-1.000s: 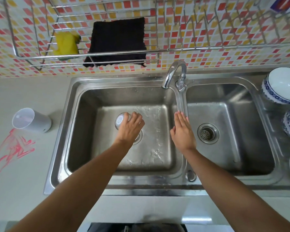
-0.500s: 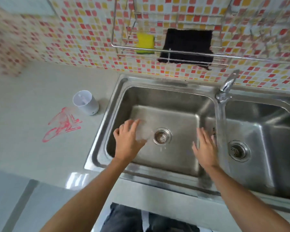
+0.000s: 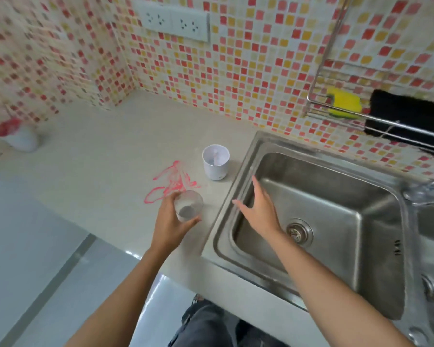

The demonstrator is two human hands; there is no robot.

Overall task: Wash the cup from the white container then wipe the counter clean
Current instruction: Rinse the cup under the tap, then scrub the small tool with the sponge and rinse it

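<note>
My left hand (image 3: pixel 169 225) grips a small clear cup (image 3: pixel 188 206), held upright just over the beige counter (image 3: pixel 91 156), left of the sink. A red scribble stain (image 3: pixel 172 182) marks the counter right behind the cup. Behind the stain, the white container (image 3: pixel 215 162) stands upright beside the sink rim. My right hand (image 3: pixel 257 209) hovers with straight fingers over the left edge of the steel sink (image 3: pixel 318 214) and holds nothing.
A wire rack (image 3: pixel 376 118) on the tiled wall carries a yellow sponge (image 3: pixel 344 102) and a black cloth (image 3: pixel 403 116). The faucet (image 3: pixel 428 191) is at the right edge. A white and red object (image 3: pixel 18 136) sits far left on the counter.
My left hand has lifted the cup out of the sink basin and carried it left over the counter. My right hand has moved left to the sink's left edge. The view has swung left.
</note>
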